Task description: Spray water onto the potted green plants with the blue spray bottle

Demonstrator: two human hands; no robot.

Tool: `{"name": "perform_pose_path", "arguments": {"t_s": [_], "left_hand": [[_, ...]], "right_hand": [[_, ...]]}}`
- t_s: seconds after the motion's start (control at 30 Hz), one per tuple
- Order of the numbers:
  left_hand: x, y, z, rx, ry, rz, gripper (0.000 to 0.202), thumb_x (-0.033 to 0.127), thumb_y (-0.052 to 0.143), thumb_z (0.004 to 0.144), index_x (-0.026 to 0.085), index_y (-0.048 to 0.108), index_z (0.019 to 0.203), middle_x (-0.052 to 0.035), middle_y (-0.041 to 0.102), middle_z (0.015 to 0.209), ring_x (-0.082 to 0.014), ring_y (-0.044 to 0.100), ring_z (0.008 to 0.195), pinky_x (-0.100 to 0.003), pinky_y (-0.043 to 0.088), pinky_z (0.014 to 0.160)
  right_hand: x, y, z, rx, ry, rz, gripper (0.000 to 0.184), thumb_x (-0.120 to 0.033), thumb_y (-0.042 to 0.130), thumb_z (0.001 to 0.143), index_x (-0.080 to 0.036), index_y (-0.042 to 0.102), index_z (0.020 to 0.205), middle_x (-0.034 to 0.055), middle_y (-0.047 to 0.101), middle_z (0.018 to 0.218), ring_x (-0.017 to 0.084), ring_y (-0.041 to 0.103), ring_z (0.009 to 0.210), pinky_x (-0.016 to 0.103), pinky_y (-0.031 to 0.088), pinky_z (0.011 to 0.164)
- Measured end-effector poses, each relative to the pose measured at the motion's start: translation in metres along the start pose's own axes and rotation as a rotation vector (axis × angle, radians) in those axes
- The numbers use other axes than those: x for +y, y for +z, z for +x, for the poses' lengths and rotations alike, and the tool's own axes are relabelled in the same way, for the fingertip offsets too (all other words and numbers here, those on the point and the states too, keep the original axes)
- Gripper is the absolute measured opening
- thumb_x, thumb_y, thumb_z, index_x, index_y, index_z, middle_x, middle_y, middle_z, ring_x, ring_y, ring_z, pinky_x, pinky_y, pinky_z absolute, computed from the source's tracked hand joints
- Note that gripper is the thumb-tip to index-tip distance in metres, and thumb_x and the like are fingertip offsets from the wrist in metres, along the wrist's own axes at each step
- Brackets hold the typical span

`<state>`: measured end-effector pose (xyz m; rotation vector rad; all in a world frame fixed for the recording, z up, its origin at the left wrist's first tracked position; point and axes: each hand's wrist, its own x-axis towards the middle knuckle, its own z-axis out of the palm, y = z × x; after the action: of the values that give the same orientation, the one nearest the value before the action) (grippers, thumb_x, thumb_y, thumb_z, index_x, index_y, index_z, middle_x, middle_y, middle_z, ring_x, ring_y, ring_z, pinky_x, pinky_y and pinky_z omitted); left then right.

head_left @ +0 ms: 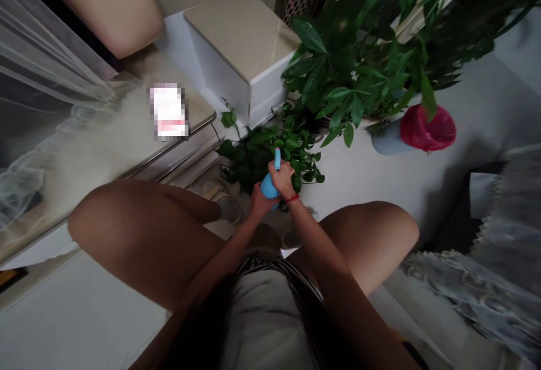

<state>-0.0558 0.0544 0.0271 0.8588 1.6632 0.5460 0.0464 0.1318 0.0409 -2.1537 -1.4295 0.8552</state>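
A light blue spray bottle (pixel 269 187) is held in both hands, between my knees and just in front of a leafy trailing plant (pixel 291 143). My left hand (pixel 258 201) is wrapped round the bottle's lower body. Higher up, my right hand (pixel 282 177), with a red cord at the wrist, closes round the bottle's top near the nozzle. Its fingers partly hide the spray head. The nozzle end points toward the plant's leaves.
On the left, a ledge (pixel 101 133) bears a blurred-out white item (pixel 169 110) and a sheer curtain (pixel 54 48). A beige-topped white box (pixel 245 31) stands ahead. Right of it are a tall potted plant (pixel 338 76) and a bin with a pink liner (pixel 431 128). Lace cloth (pixel 502 280) hangs at right.
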Motion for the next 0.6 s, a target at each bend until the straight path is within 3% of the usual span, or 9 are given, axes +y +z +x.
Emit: {"name": "perform_pose_path", "arguments": {"t_s": [0.2,0.4,0.6], "left_hand": [[-0.001,-0.007,-0.007,0.044,-0.031,-0.025,0.090,0.018,0.109,0.062,0.018,0.066,0.142,-0.0203,0.078,0.150,-0.0403,0.075,0.143,-0.042,0.060,0.112],[-0.012,-0.007,-0.010,0.065,-0.065,-0.065,0.089,0.012,0.109,0.061,0.016,0.064,0.138,-0.0183,0.082,0.139,-0.0385,0.078,0.135,-0.040,0.061,0.107],[-0.006,-0.012,-0.013,0.058,-0.093,-0.048,0.086,0.010,0.108,0.065,0.016,0.063,0.137,-0.0205,0.080,0.140,-0.0392,0.076,0.137,-0.041,0.060,0.109]], "right_hand": [[-0.005,0.006,-0.004,-0.053,-0.027,-0.017,0.025,-0.042,0.064,0.105,-0.022,0.078,0.106,0.0148,0.084,0.123,0.034,0.068,0.136,0.047,0.043,0.120],[-0.006,0.014,-0.011,-0.105,-0.039,-0.060,0.028,-0.043,0.063,0.107,-0.020,0.079,0.107,0.0166,0.083,0.123,0.036,0.068,0.137,0.048,0.043,0.120],[-0.007,0.014,-0.016,-0.126,-0.025,-0.050,0.031,-0.041,0.062,0.109,-0.019,0.079,0.120,0.0159,0.081,0.138,0.034,0.063,0.145,0.047,0.038,0.124]]}}
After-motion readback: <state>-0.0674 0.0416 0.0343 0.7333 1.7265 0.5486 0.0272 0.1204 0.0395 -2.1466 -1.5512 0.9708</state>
